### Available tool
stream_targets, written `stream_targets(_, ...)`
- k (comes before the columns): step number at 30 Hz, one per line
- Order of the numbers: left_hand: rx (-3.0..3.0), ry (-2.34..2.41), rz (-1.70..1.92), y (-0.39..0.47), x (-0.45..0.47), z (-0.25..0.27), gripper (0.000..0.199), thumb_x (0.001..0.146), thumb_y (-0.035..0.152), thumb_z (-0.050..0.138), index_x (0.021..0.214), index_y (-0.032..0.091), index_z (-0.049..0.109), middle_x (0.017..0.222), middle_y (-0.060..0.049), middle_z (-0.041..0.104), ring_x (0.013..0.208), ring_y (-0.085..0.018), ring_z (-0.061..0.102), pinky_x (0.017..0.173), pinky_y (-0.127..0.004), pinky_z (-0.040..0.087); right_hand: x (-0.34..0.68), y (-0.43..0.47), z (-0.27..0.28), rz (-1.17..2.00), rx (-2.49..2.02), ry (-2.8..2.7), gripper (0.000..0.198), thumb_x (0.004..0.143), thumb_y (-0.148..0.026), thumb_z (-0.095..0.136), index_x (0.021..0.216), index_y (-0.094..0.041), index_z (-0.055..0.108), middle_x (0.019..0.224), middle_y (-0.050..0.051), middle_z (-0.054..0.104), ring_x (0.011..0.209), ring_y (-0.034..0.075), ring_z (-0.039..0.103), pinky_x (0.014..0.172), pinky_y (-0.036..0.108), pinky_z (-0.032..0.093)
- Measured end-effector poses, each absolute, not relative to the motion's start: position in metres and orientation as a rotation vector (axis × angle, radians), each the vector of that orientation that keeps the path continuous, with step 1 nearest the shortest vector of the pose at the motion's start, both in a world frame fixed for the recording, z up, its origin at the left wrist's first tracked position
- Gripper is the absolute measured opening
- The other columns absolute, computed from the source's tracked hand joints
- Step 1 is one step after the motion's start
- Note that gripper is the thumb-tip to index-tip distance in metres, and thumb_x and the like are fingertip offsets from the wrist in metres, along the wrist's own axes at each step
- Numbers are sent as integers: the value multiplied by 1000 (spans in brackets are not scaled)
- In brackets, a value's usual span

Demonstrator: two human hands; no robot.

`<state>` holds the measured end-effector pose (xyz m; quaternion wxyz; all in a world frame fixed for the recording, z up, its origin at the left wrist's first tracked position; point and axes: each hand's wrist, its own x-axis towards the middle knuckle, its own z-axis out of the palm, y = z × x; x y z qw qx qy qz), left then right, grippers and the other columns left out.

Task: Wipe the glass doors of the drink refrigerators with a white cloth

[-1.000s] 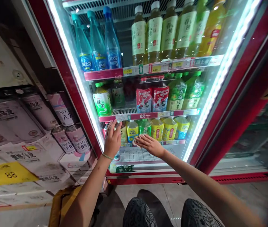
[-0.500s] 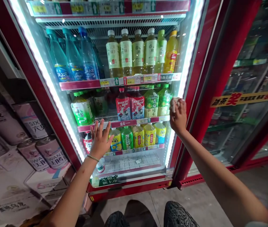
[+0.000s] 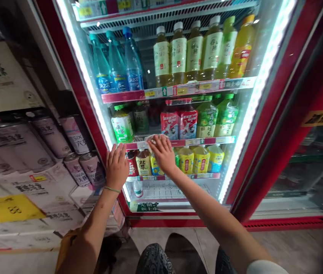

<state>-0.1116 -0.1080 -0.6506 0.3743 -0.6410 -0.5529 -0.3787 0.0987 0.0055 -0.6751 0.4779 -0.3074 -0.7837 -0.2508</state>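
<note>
My right hand (image 3: pixel 163 155) is closed over a crumpled white cloth (image 3: pixel 151 141), pressed to the fridge's glass door in front of the middle shelf's front edge. Whether it is fabric or paper, I cannot tell. My left hand (image 3: pixel 117 165) lies flat with outstretched fingers at the left side of the door, near a green tea bottle (image 3: pixel 122 125). Behind the glass are red-labelled bottles (image 3: pixel 169 121), green bottles (image 3: pixel 207 118) and several yellow-labelled bottles (image 3: pixel 186 160). Part of the lower row is hidden by my right hand.
Blue bottles (image 3: pixel 118 64) and pale-labelled tea bottles (image 3: pixel 178 53) stand on the upper shelf. Stacked cans (image 3: pixel 77 167) and cartons (image 3: pixel 50 190) sit left of the red door frame (image 3: pixel 161 221). Another fridge (image 3: pixel 306 163) stands at the right.
My right hand has moved left with the cloth, from the door's right side to the middle. My left hand stays flat, now nearer the left frame. The view has turned left.
</note>
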Motion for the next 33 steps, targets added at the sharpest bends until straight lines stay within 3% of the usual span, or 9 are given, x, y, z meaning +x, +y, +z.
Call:
stream_targets(5, -1602, -1468, -918, -152, -156, -656, 62, 100, 15, 46, 160, 21, 37, 158, -14, 50, 155, -31, 35, 127, -55, 30, -15, -19, -677, -586, -459, -2266, 52, 108, -20, 39, 159, -20, 39, 169, 6, 31, 159, 26, 24, 130, 49, 29)
stream_targets(9, -1606, -1465, -941, -163, -166, -657, 64, 99, 17, 47, 162, 21, 34, 159, -16, 48, 156, -31, 32, 127, -55, 31, -27, -22, -677, -624, -341, -2359, 49, 109, -20, 37, 157, -19, 41, 168, 4, 33, 158, 23, 27, 131, 43, 27)
stream_targets(17, -1734, -1356, -1012, -113, -93, -665, 62, 99, 18, 50, 159, 21, 38, 159, -18, 46, 156, -33, 30, 126, -57, 34, 161, 13, -692, -720, -446, -2352, 59, 102, -15, 46, 160, -27, 39, 168, 3, 32, 159, 23, 25, 130, 49, 31)
stream_targets(21, -1823, -1279, -1073, -85, -36, -676, 63, 99, 18, 52, 160, 24, 36, 159, -16, 44, 156, -33, 31, 126, -57, 34, 296, 22, -708, -723, -815, -2179, 55, 99, -16, 51, 151, -32, 53, 165, 2, 40, 158, 24, 29, 129, 53, 31)
stream_targets(25, -1919, -1230, -1128, -67, 7, -688, 63, 99, 18, 51, 160, 26, 37, 163, -15, 40, 157, -33, 28, 127, -57, 32, 407, 23, -723, -626, -1205, -1812, 49, 100, -21, 46, 148, -25, 57, 168, 9, 36, 160, 28, 20, 128, 59, 30)
stream_targets(30, -1989, -1222, -1145, -56, 33, -695, 60, 100, 20, 50, 159, 27, 39, 165, -14, 38, 157, -33, 27, 126, -59, 32, 431, 27, -743, -528, -1309, -1445, 67, 97, -13, 36, 164, -19, 30, 174, 12, 15, 162, 25, 1, 128, 60, 26)
stream_targets(33, -1978, -1202, -1136, -51, 37, -691, 58, 100, 20, 49, 157, 25, 42, 163, -15, 40, 157, -33, 27, 126, -58, 32, 382, 25, -769, -511, -1245, -1531, 67, 96, -8, 34, 161, -23, 38, 174, 10, 18, 162, 26, -1, 126, 64, 26)
